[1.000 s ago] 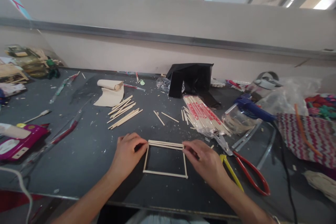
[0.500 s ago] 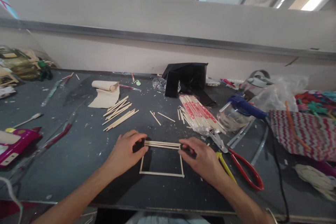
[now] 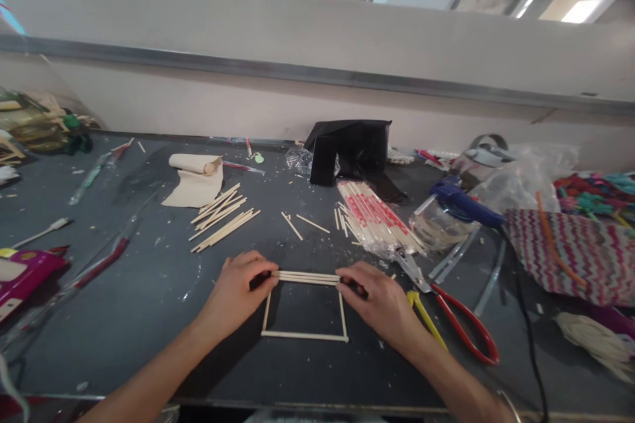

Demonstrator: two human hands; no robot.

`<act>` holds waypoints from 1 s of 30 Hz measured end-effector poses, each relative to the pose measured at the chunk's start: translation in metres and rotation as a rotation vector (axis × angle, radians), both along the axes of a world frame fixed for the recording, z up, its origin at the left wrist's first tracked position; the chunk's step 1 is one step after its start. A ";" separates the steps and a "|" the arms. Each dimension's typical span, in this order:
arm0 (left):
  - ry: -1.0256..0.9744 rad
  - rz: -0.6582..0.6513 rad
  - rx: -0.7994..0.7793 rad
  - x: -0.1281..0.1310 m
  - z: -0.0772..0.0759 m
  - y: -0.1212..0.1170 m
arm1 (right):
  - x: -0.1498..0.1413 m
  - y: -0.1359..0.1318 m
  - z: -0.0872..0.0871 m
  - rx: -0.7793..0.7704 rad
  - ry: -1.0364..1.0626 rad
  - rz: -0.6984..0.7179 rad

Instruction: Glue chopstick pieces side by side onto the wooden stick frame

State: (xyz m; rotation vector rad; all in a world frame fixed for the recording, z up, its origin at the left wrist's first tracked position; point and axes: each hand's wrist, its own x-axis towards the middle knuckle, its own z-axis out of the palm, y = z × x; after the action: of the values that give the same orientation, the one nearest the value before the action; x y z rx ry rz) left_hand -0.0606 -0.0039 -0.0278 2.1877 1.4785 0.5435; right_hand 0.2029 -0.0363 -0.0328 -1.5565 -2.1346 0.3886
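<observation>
A rectangular frame of thin wooden sticks [image 3: 304, 336] lies on the dark table in front of me. Along its far side runs a row of wooden sticks [image 3: 307, 277], close together. My left hand [image 3: 244, 287] pinches the left ends of these sticks between thumb and fingers. At the right ends, my right hand [image 3: 370, 291] does the same, fingertips curled over the corner. The frame's near side and most of its two short sides are uncovered, while the far corners are hidden by my fingertips.
Loose sticks [image 3: 225, 230] lie beyond my left hand, near rolled cloth [image 3: 193, 180]. Packaged sticks [image 3: 374, 215], red-and-yellow-handled pliers [image 3: 466, 324] and a blue glue gun [image 3: 464, 201] with a black cord [image 3: 526, 317] are on the right. A magenta tool [image 3: 32, 281] sits at left.
The sticks at the far side now lie closer together and more evenly lined up. Both hands keep their pinch at the ends. The whole view has shifted slightly.
</observation>
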 end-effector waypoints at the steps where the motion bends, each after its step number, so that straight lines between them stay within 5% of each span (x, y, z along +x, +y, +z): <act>1: -0.003 -0.001 0.007 0.000 0.000 0.000 | 0.000 0.000 0.000 0.001 -0.002 0.000; 30: -0.209 0.051 0.002 -0.005 0.001 -0.005 | 0.004 -0.002 0.002 -0.008 0.165 -0.089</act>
State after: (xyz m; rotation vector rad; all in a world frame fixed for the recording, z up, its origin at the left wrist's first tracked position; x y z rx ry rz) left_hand -0.0658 -0.0084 -0.0270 2.0300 1.4246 0.7654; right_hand 0.2072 -0.0384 -0.0310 -1.5605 -1.9346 0.4790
